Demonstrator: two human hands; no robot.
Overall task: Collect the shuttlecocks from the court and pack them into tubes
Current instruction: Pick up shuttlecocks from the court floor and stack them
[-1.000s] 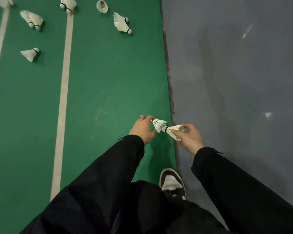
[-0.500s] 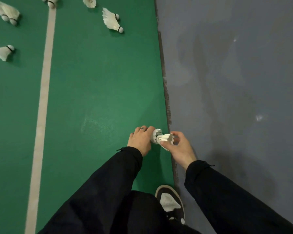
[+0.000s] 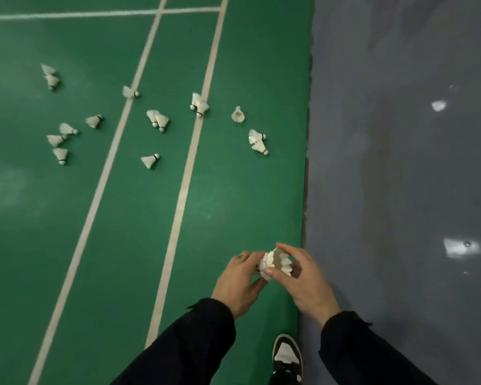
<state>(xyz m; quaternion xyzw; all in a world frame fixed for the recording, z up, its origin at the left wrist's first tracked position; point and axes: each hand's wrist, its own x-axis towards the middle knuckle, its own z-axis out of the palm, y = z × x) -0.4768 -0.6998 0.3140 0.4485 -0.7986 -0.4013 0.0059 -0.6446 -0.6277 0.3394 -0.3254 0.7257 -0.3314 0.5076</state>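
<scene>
Shuttlecocks (image 3: 277,264), nested, sit low at five o'clock, pinched from both sides: left hand (image 3: 240,282) curled on the cork end, right hand (image 3: 303,279) fingers round the feather skirt. More birdies (image 3: 150,161) lie scattered at eleven o'clock on the green court (image 3: 233,190).

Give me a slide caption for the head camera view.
Both hands hold nested shuttlecocks; more shuttlecocks lie scattered.
</scene>
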